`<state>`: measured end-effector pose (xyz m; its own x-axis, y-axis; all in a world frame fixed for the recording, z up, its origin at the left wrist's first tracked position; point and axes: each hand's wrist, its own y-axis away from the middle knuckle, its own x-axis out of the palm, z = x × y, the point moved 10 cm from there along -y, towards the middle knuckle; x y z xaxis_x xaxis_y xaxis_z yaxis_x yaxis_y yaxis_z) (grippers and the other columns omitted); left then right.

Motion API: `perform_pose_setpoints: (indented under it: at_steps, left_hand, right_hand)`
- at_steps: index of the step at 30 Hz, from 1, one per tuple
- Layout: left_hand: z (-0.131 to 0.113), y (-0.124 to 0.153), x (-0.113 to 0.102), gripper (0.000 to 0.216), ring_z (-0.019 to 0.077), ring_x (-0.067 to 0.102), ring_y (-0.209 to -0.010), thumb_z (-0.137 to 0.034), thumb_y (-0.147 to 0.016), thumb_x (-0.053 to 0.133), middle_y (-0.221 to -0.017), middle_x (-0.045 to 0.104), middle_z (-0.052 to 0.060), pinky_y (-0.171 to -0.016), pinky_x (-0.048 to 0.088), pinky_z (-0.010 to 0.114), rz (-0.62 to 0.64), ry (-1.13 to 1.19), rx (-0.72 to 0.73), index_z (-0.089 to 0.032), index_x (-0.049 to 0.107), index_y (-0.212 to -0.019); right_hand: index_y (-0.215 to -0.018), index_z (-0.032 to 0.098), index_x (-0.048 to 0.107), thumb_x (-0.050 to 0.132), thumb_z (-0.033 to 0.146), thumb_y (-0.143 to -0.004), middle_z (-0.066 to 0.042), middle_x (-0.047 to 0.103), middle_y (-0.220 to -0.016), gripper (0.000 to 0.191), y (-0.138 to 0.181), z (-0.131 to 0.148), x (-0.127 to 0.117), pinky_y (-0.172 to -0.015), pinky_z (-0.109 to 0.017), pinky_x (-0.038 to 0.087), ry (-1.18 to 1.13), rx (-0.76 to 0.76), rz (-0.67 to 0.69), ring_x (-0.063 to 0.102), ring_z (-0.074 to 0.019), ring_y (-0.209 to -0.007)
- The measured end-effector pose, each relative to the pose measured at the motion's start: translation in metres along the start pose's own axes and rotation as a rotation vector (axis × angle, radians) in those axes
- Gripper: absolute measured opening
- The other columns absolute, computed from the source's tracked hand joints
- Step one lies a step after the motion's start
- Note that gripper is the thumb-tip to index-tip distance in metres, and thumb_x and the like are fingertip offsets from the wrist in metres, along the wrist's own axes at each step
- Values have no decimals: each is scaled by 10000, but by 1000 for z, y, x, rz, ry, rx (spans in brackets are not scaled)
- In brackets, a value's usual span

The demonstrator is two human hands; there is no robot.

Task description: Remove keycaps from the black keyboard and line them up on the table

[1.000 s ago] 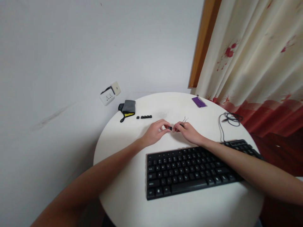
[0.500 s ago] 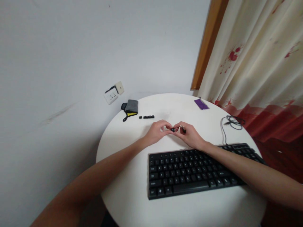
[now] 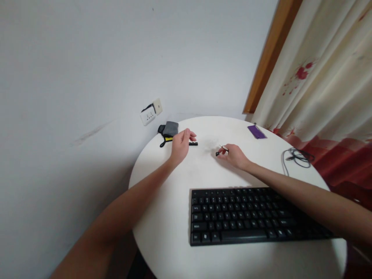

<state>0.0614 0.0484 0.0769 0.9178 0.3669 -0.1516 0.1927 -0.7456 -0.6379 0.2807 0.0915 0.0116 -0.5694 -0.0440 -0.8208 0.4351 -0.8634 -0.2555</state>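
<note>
My left hand (image 3: 180, 145) reaches to the row of small black keycaps (image 3: 193, 143) at the far left of the table and covers part of it. Its fingers are stretched and slightly apart; whether they touch a keycap is hidden. Over the table's middle, my right hand (image 3: 235, 155) pinches a single black keycap (image 3: 217, 154) at its fingertips. The same hand also holds a thin tool (image 3: 224, 148) with a silver tip and dark body, its exact kind too small to make out. A black keyboard (image 3: 232, 217) lies nearer to me, partly under my right forearm.
On the round white table (image 3: 165, 217), a grey and yellow pouch (image 3: 171, 128) lies beyond my left hand. A purple packet (image 3: 256, 132) is at the far right, and a coiled cable (image 3: 299, 157) sits near the right edge. Wall and curtain (image 3: 325, 89) border the table.
My hands have parted. The left has moved away to the row of keycaps, while the right keeps the keycap and the thin tool. The view has shifted slightly left.
</note>
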Motion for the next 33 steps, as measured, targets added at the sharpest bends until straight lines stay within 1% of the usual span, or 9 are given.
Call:
perform_pose_setpoints:
  at_steps: [3, 5, 9, 13, 19, 27, 33]
  left_hand:
    - [16, -9, -17, 545, 122, 597, -611, -549, -974, 363, -630, 638, 41, -591, 430, 245, -74, -16, -9, -147, 657, -751]
    - [24, -12, -24, 548, 120, 593, -602, -558, -968, 372, -616, 631, 38, -579, 420, 244, -96, -30, -19, -147, 654, -739]
    - [36, -14, -29, 580, 119, 587, -585, -586, -960, 360, -602, 628, 40, -562, 409, 244, -103, -25, -37, -146, 659, -729]
    - [38, -14, -31, 591, 119, 586, -581, -591, -962, 351, -599, 631, 42, -563, 413, 248, -97, -22, -30, -147, 666, -732]
    - [36, -15, -32, 592, 123, 595, -591, -594, -962, 352, -599, 627, 41, -587, 433, 255, -99, -11, -6, -151, 671, -735]
    - [32, -14, -31, 582, 118, 594, -601, -579, -967, 356, -602, 628, 40, -597, 431, 250, -88, -19, -6, -147, 672, -739]
    - [34, -14, -29, 575, 111, 586, -591, -560, -972, 365, -601, 628, 37, -607, 432, 244, -75, -22, 1, -137, 675, -738]
  right_hand:
    - [-894, 175, 771, 705, 302, -759, -66, 718, -813, 197, -26, -6, 21, -662, -272, 426, 38, 79, 43, 630, -196, -732]
    - [-909, 174, 772, 700, 295, -766, -65, 724, -817, 201, -42, -4, 32, -652, -263, 429, 38, 105, 54, 639, -193, -734]
    - [-916, 168, 767, 710, 290, -765, -68, 728, -831, 202, -69, 1, 47, -633, -255, 428, 35, 111, 65, 642, -186, -731]
    - [-934, 170, 762, 712, 290, -761, -69, 729, -847, 217, -85, 4, 58, -631, -245, 422, 33, 99, 84, 634, -176, -737]
    - [-962, 169, 756, 701, 302, -764, -59, 723, -839, 245, -94, 4, 65, -651, -242, 420, 28, 67, 110, 607, -161, -720]
    - [-978, 182, 771, 695, 254, -762, -40, 723, -829, 240, -99, 10, 70, -702, -236, 436, 2, 3, 147, 612, -158, -747]
    - [-987, 177, 770, 702, 257, -758, -37, 725, -835, 253, -102, 6, 72, -676, -229, 439, -6, 11, 132, 613, -152, -736]
